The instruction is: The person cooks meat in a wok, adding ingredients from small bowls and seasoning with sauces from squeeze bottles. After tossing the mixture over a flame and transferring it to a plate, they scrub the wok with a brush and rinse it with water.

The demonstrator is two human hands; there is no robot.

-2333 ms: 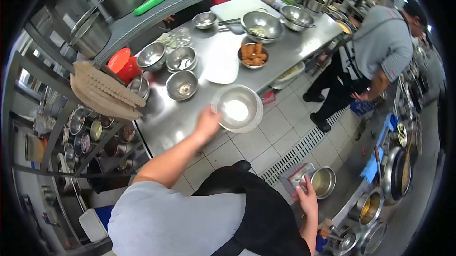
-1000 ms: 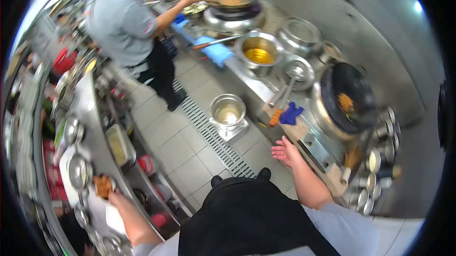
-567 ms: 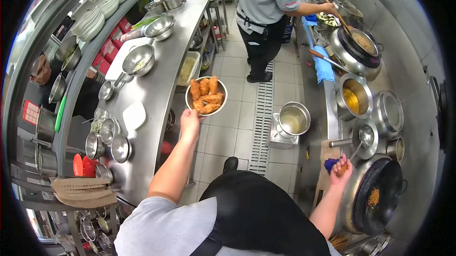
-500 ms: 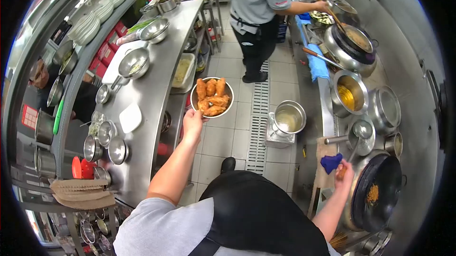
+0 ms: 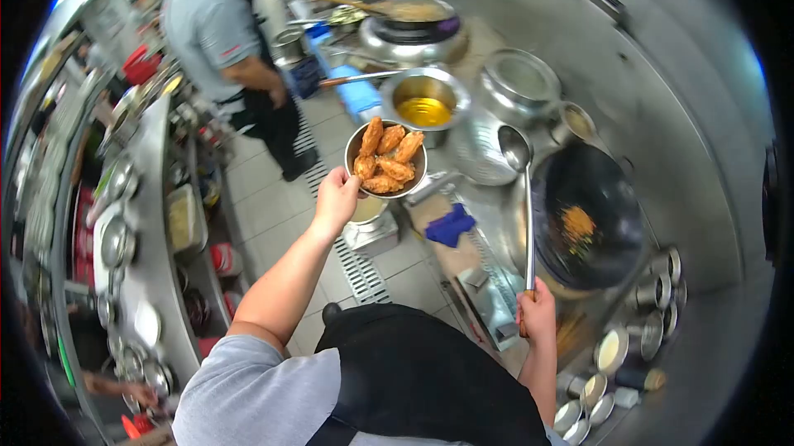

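The left hand [image 5: 335, 198] is closed on the rim of a steel bowl [image 5: 385, 160], holding it up at arm's length over the floor, between the prep counter [image 5: 153, 198] on the left and the cooking line on the right. The bowl is filled with golden-brown fried pieces [image 5: 386, 161] piled together. Right below the bowl and hand, a steel pot [image 5: 370, 213] stands on a low stand beside the floor drain grate [image 5: 356, 264].

The right hand [image 5: 536, 315] is clenched around the handle end of a long ladle [image 5: 527, 206]. The ladle's shaft runs upward from the hand, and its round cup sits near the left rim of a large black wok [image 5: 589, 214], which holds a small heap of orange-brown bits. A blue cloth [image 5: 450, 224] lies on the edge of the stove, between the bowl and the ladle.

Further along the line, a pot of yellow oil [image 5: 423, 103] stands just beyond the bowl, with a covered steel pot [image 5: 517, 82] beside it and another wok [image 5: 409, 20] with food behind. A co-worker in a grey shirt [image 5: 211, 28] and dark apron stands in the aisle near that far wok. Small steel seasoning cups [image 5: 628, 338] cluster at the right of the black wok, and several steel bowls sit along the prep counter.
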